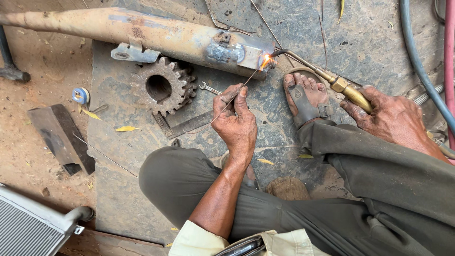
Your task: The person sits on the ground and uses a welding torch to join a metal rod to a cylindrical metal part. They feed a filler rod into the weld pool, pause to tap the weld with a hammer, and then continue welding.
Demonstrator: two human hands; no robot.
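My left hand (235,124) pinches a thin, bare steel filler rod (227,105) between thumb and forefingers; the rod runs up and away to the small orange flame (266,60). My right hand (386,116) is closed around the brass body of a gas torch (332,81). Its curved dark nozzle reaches across to the same flame, well ahead of both grips.

The flame touches the end of a long, rusty, dented steel pipe (142,32), at a shiny grey patch plate (241,53). A bent grey bracket (134,52) hangs from the pipe.

Just left of my left hand lie a small open-ended spanner (208,88), a rusted, toothed gear wheel with round bore (165,86) and a flat dark steel bar (185,127). All rest on a scuffed, grey metal sheet (113,156).

My sandalled foot (305,97) sits between my hands. Blue and red hoses (417,52) run past my right hand, cut off at the edge. A finned silver radiator (28,227) is only partly visible.
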